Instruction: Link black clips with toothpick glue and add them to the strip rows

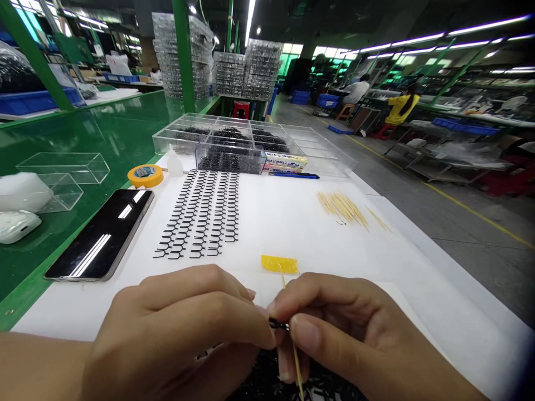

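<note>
Low in the middle of the view my two hands meet over the white work surface. My left hand (pixel 179 328) has thumb and fingers closed on a small black piece (pixel 278 324), mostly hidden by fingertips. My right hand (pixel 346 328) pinches a wooden toothpick (pixel 297 365), which runs past the black piece; whether they are joined I cannot tell. The toothpick's far end is near a yellow strip of tape (pixel 273 263). Beneath the hands lies a pile of loose black pieces (pixel 261 381), partly covered. Beyond my left hand, small black forked pieces (pixel 204 214) lie in rows.
Several toothpicks (pixel 345 209) lie to the right. A clear divided tray (pixel 167 146) with black pieces stands behind, near a blue cutter (pixel 295 175). To the left are a phone (pixel 100 234), an orange tape roll (pixel 145 176) and clear boxes (pixel 69 192). People sit farther off.
</note>
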